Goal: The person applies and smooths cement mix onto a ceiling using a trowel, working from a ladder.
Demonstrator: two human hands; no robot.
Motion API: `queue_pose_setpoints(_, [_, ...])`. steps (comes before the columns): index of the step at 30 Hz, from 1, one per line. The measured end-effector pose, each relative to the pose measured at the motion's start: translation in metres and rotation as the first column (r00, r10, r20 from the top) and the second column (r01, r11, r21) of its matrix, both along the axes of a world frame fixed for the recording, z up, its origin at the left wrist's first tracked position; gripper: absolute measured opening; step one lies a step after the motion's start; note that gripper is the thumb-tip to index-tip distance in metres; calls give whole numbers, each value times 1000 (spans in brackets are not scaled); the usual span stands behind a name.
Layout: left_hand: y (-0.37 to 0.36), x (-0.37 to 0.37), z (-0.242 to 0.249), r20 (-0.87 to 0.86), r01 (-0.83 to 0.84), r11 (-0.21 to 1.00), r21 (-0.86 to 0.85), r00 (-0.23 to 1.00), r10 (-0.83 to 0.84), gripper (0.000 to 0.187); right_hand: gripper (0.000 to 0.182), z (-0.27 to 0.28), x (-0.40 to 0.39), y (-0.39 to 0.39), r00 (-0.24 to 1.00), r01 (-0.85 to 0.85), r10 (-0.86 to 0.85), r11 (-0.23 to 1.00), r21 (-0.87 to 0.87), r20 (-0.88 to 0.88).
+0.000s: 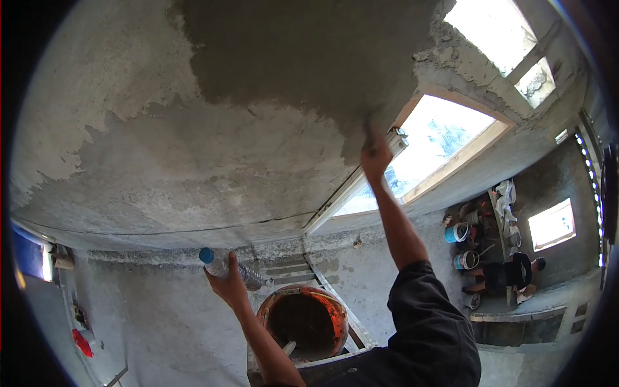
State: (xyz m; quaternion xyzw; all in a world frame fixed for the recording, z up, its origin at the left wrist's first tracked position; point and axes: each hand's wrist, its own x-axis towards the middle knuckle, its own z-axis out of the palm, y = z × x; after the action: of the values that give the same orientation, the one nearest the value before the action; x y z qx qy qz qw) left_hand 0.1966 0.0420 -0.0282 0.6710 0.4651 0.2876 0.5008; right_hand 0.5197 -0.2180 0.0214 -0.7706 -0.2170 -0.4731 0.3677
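My left hand (227, 284) is wrapped around a clear plastic bottle (247, 276) with a blue cap, held tilted out over the floor. Up at the wall, my right hand (376, 158) is closed beside the window frame. A dark, narrow thing (371, 126) sticks up from its fingers against the wall; its kind is too blurred to tell. Dark wet plaster (309, 58) covers the upper wall and runs down to that hand. Below me, between my arms, stands an orange bucket (336, 317) with dark contents and a pale handle in it.
A window with a wooden frame (461, 164) is right of my right hand. Boards (353, 322) lie beside the bucket. At far right, a person in dark clothes (509, 274) is near several buckets (465, 260). A red item (82, 343) lies at lower left.
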Motion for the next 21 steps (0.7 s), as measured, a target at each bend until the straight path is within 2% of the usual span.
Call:
queue_pose_setpoints(1, [1, -1, -1, -7, 2, 1000, 2, 1000, -2, 63, 38, 31, 4, -1, 990, 103, -103, 995, 1, 97])
queue_pose_setpoints(3, [0, 0, -1, -36, -10, 1000, 19, 999, 11, 64, 37, 69, 24, 2, 955, 94, -118, 991, 100, 273])
queue_pose_setpoints(4, [0, 0, -1, -35, -6, 1000, 19, 999, 7, 64, 37, 66, 24, 2, 954, 98, -122, 990, 100, 274])
queue_pose_setpoints(6, [0, 0, -1, -34, 14, 1000, 16, 999, -13, 65, 43, 46, 27, 6, 992, 48, -49, 999, 11, 115])
queue_pose_setpoints(8, [0, 1, 2, -37, 5, 1000, 22, 999, -4, 65, 52, -17, 28, 4, 995, -96, 96, 974, -204, -8])
queue_pose_setpoints(10, [-1, 0, 2, -47, -5, 1000, 24, 999, 6, 65, 57, -25, 0, 15, 954, -283, 296, 819, -500, -54])
queue_pose_setpoints(11, [-1, -1, 1, -17, 2, 1000, 13, 1000, -1, 64, 57, -28, -8, 14, 952, -286, 300, 817, -500, -53])
queue_pose_setpoints(13, [1, 1, 0, 14, -1, 1000, 2, 1000, 1, 64, 54, -28, -15, 12, 969, -245, 240, 931, -270, -52])
queue_pose_setpoints(14, [1, 1, -2, -7, -3, 1000, -3, 1000, 3, 64, 47, -13, -17, 11, 989, -148, 144, 981, -125, -36])
queue_pose_setpoints(15, [2, -1, -3, -31, 0, 1000, -7, 1000, 0, 63, 52, -11, -3, 4, 999, -41, 41, 999, -15, -29])
queue_pose_setpoints(17, [0, 0, 4, -34, 3, 1000, -6, 999, -4, 64, 50, 50, 1, 10, 995, 44, -55, 992, 121, 87])
queue_pose_setpoints(18, [-1, 0, 6, -33, 8, 1000, -5, 999, -8, 64, 50, 57, 14, 11, 995, 45, -56, 992, 122, 86])
queue_pose_setpoints(20, [-1, 1, 4, -36, 9, 1000, 2, 999, -9, 64, 35, 65, 31, 13, 965, 88, -116, 988, 128, 234])
queue_pose_setpoints(21, [-1, 1, 2, -40, 8, 1000, 7, 999, -8, 65, 39, 54, 29, 18, 984, 39, -46, 998, 43, 173])
